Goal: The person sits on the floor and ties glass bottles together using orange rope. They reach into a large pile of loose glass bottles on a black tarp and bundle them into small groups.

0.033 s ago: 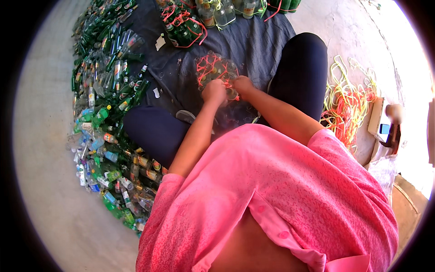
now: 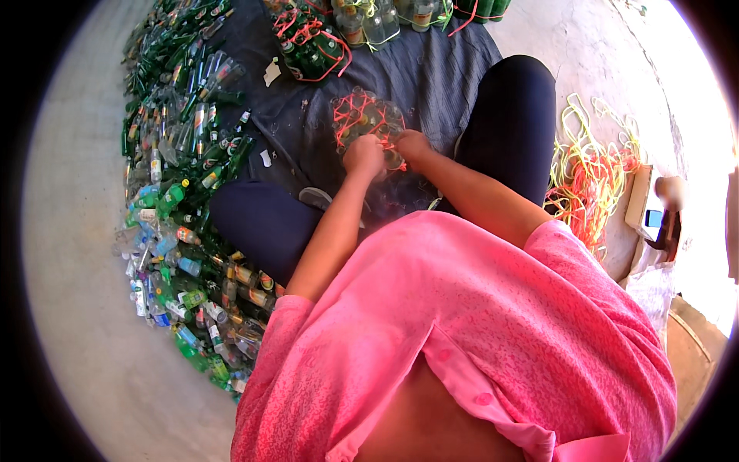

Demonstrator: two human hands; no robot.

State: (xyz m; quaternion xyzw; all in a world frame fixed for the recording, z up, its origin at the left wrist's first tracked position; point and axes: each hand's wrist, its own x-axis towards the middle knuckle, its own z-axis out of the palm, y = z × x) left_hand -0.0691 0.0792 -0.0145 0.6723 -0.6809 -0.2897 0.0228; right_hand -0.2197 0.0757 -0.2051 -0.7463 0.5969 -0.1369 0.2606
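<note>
A bundle of clear glass bottles [image 2: 372,115] stands between my legs, criss-crossed on top by red plastic string [image 2: 356,110]. At its near edge my left hand [image 2: 365,156] is closed, with red string running to it. Just right of it, my right hand [image 2: 413,148] is also closed, against the bundle's near right side, where red string shows between the two hands. The fingertips of both hands are mostly hidden from above.
A long heap of loose bottles [image 2: 165,208], green and clear, lies along the left. Tied bundles of green bottles [image 2: 308,50] and clear bottles [image 2: 375,27] stand at the far edge of the dark sheet [image 2: 416,81]. Yellow and red string [image 2: 589,181] lies tangled at the right.
</note>
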